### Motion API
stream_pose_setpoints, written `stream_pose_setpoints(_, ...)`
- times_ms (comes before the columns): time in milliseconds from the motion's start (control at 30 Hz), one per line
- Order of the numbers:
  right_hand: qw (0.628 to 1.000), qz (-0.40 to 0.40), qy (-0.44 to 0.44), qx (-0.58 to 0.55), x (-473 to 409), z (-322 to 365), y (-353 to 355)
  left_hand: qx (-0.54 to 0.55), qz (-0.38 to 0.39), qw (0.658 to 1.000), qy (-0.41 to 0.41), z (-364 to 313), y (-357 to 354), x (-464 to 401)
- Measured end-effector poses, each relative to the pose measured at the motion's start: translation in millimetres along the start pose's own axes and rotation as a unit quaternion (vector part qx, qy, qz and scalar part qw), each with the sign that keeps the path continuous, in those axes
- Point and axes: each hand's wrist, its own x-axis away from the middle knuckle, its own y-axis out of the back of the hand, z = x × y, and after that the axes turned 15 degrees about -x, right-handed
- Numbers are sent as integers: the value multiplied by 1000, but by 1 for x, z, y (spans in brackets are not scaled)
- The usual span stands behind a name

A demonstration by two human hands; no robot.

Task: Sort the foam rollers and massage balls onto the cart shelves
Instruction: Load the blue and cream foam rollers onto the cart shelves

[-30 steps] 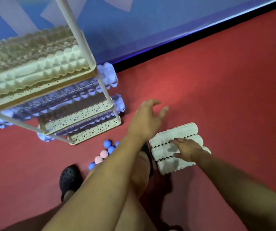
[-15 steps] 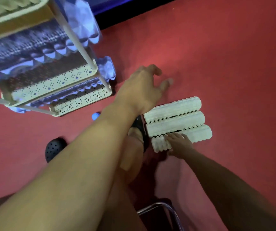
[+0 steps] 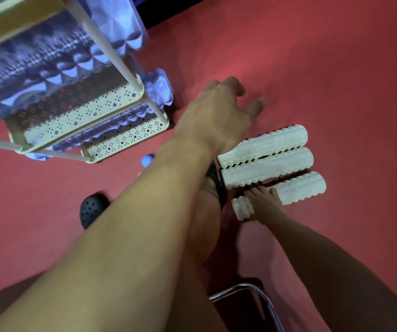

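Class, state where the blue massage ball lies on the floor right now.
In the head view the blue ball lies on the red floor, left of centre, just in front of the cart's bottom shelf and partly hidden by the left forearm.

Red floor (image 3: 336,68) throughout. My black clog (image 3: 91,209) near left; chrome chair frame (image 3: 259,295) nearest; dark baseboard (image 3: 168,8) far.

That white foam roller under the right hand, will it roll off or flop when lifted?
The nearest white foam roller is a cylinder lying on red carpet, so a push probably rolls it. Its ridges should aid the right hand. It looks stiff and probably light.
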Motion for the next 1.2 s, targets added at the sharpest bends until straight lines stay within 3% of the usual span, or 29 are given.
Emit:
stream_pose_setpoints(167, 993, -78, 40, -74, 7, -9, 10, 6, 1, 1000, 0, -2, 1, -4)
stream_pose_setpoints(267, 987, -96, 7, -130, 22, -5, 42, 21, 4, 1000, 2, -5, 4, -2)
stream_pose_setpoints(333, 968, -152, -2, -201, 41, 0, 66, 39, 6, 999, 8, -8, 6, 1)
stream_pose_setpoints(500, 864, -245, 13, -439, 83, 30, 130, 210, -4, 976, 61, -15, 7, 15)
stream_pose_setpoints(600, 791, -320, 30, -520, 106, 61, 181, 346, -59, 930, 112, -18, 15, 31)
stream_pose_setpoints(733, 681, -410, 63, -603, 143, 108, 266, 497, -116, 841, 177, -14, 46, 51)
stream_pose_setpoints(867, 583, -447, 121, -667, 177, 159, 331, 520, -143, 819, 194, 15, 79, 74)
stream_pose_setpoints(1033, 483, -425, 191, -741, 199, 231, 360, 549, -199, 785, 209, 57, 130, 131)
stream_pose_setpoints(1200, 404, -297, 217, -838, 214, 304, 363, 584, -219, 758, 189, 120, 162, 182)
